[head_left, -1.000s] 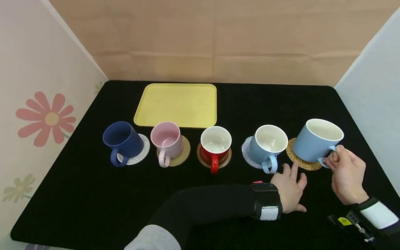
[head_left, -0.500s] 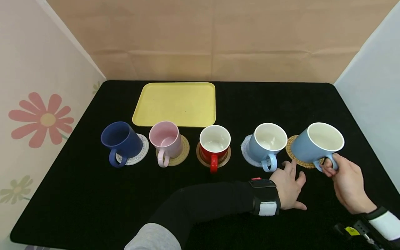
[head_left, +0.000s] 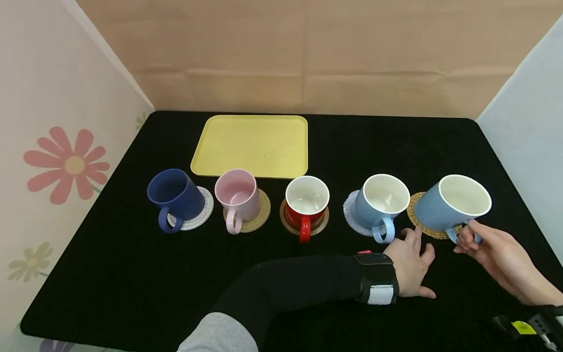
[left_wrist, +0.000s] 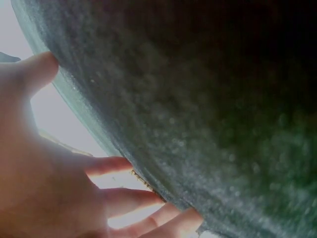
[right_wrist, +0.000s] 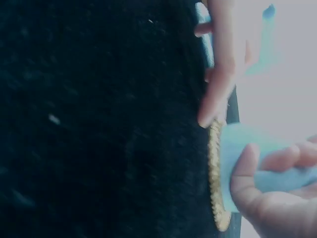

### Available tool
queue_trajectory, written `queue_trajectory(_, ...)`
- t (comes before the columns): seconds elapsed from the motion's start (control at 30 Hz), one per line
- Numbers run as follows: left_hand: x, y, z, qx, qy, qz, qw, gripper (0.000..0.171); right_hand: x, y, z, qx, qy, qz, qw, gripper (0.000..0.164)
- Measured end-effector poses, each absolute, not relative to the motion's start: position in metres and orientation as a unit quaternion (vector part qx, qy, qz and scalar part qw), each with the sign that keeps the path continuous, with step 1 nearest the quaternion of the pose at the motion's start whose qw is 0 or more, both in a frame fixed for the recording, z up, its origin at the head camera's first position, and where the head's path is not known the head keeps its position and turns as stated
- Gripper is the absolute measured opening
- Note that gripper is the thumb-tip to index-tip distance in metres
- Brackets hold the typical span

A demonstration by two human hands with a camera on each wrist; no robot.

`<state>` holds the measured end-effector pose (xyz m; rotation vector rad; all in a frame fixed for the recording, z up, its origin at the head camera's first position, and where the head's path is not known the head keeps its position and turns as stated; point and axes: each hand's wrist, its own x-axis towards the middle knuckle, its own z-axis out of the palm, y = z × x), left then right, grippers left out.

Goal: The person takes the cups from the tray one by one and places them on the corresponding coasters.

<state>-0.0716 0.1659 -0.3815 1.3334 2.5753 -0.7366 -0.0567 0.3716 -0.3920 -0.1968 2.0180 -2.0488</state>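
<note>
At the right end of a row of mugs, a light blue mug (head_left: pixel 440 209) with a white inside stands on a round woven coaster (head_left: pixel 411 210). My right hand (head_left: pixel 501 252) pinches its handle, thumb on top and fingers curled in the loop. In the right wrist view the mug (right_wrist: pixel 237 136) sits upright over the coaster (right_wrist: pixel 215 168). My left hand (head_left: pixel 410 266) lies on the black table (head_left: pixel 176 288), fingers spread, fingertips right at the coaster's front edge. The left wrist view shows its straight fingers (left_wrist: pixel 129 198) along the dark cloth.
Left of it stand another light blue mug (head_left: pixel 369 210), a red mug (head_left: pixel 293 218), a pink mug (head_left: pixel 249 208) and a dark blue mug (head_left: pixel 186 203), each on a round coaster. A yellow tray (head_left: pixel 250 146) lies behind. Walls rise at the back and sides.
The rightmost light blue mug has turned on its coaster, its handle swinging from the right toward the front. My right hand turned with it, the wrist shifting right and nearer. The left hand stayed put.
</note>
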Motion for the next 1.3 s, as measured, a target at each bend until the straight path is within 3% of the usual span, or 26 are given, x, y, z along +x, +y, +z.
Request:
queue_trajectory(0.57, -0.07, 0.166, -0.382, 0.443, 0.859, -0.245, 0.079, 0.093, -0.05, 0.354, -0.399, -0.07, 0.644, -0.758, 0.077, 0.032)
queue_trajectory(0.87, -0.069, 0.168, -0.381, 0.444, 0.857, -0.249, 0.081, 0.093, -0.049, 0.359, -0.397, -0.034, 0.664, -0.742, 0.083, 0.036)
queue_trajectory(1.07, -0.07, 0.169, -0.383, 0.439, 0.86, -0.248, 0.082, 0.093, -0.052, 0.36, -0.397, -0.056, 0.656, -0.744, 0.11, 0.035)
queue_trajectory(1.3, -0.07, 0.167, -0.381, 0.442, 0.858, -0.247, 0.084, 0.093, -0.051, 0.357, -0.398, -0.071, 0.644, -0.755, 0.095, 0.034)
